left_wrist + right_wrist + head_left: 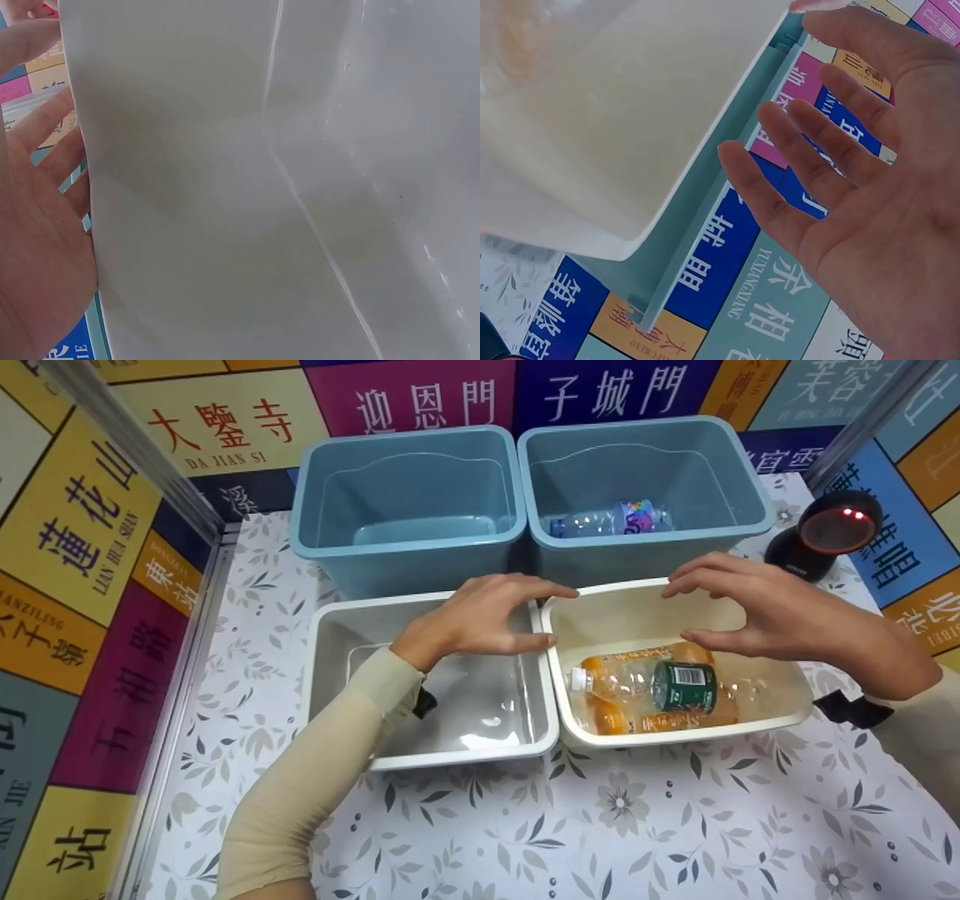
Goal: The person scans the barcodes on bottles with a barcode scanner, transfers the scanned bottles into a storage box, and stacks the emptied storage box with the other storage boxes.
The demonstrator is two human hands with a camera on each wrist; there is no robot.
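Observation:
My left hand [561,617] hovers over the shared rims of two white bins, fingers straight and thumb spread, holding nothing. The left white bin [334,619] is empty. My right hand [677,607] is spread above the right white bin [675,736], also empty-handed. In that bin lie orange drink bottles [637,720], and the top bottle has a green label [682,687]. In the left wrist view my palm [37,255] is beside the white bin wall [262,187]. In the right wrist view my straight fingers [810,135] are apart from the white bin [615,112].
Two blue bins stand behind the white ones. The left blue bin [409,547] is empty; the right blue bin [750,502] holds a clear bottle [611,520]. A black scanner [829,532] stands at the back right. Coloured walls enclose the flowered table [600,825].

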